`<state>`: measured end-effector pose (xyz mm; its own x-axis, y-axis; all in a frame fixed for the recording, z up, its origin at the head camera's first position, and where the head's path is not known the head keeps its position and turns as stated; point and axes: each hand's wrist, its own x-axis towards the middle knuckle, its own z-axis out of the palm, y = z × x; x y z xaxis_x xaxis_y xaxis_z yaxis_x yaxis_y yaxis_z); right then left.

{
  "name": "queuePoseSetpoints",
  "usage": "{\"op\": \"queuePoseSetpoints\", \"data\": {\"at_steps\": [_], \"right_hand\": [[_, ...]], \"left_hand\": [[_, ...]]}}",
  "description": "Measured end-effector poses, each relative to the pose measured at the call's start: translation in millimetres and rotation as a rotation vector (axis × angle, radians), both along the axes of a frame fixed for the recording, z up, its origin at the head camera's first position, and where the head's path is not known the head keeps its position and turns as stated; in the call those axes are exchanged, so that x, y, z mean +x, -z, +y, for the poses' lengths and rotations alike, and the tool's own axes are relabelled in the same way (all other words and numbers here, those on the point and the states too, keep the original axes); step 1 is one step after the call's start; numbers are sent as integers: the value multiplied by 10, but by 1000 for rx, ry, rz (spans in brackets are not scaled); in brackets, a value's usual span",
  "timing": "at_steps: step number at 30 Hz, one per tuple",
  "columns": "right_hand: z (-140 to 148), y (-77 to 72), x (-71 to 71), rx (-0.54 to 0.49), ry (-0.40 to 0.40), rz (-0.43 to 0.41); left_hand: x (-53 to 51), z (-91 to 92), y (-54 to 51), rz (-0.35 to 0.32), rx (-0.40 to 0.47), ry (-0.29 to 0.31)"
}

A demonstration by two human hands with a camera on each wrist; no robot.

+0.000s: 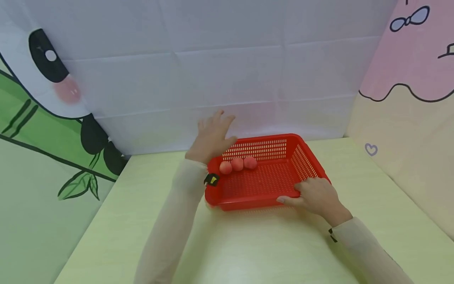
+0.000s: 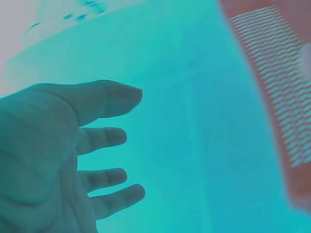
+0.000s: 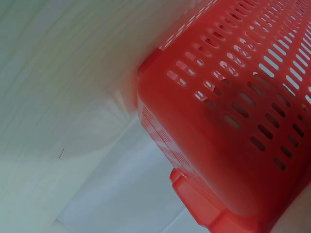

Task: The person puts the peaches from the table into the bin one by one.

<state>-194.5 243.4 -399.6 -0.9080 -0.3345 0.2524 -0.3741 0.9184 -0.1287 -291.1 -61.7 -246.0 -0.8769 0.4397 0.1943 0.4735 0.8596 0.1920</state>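
A red plastic basket (image 1: 269, 179) with slotted walls is on the pale table. Three round, pinkish-red balls (image 1: 237, 164) lie in a row near its left end. My right hand (image 1: 318, 196) grips the basket's near rim toward the right corner, thumb along the front. In the right wrist view the basket wall (image 3: 194, 121) fills much of the picture, and only a sliver of the hand shows at the lower right. Above the basket's far left corner, my left hand (image 1: 213, 137) is raised with fingers spread, holding nothing. The left wrist view shows its palm and separated fingers (image 2: 112, 141) apart from the basket.
A white creased sheet (image 1: 227, 79) hangs behind the table (image 1: 149, 189). Printed cartoon panels stand at the left (image 1: 35, 165) and right (image 1: 408, 130). The table surface extends on both sides of the basket and in front of it.
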Motion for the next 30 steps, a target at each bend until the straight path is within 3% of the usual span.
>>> {"op": "queuePoseSetpoints", "data": {"at_steps": [3,6,10,13,16,19,30], "right_hand": [[1,-14,-2,2,3,4],[2,-24,-8,0,0,15],[3,-29,-16,3,-10,20],[6,-37,-20,10,-11,18],[8,-49,-24,13,-11,23],[6,-58,-25,10,-12,31],[-13,-23,10,0,-1,2]], "left_hand": [[235,-234,-113,79,80,-50],[471,-463,-131,159,163,-87],[721,-702,-36,255,258,-110],[811,-824,75,299,301,-104],[812,-918,192,304,340,-93],[771,-1002,312,261,362,-84],[502,-1178,712,63,280,-132]]}}
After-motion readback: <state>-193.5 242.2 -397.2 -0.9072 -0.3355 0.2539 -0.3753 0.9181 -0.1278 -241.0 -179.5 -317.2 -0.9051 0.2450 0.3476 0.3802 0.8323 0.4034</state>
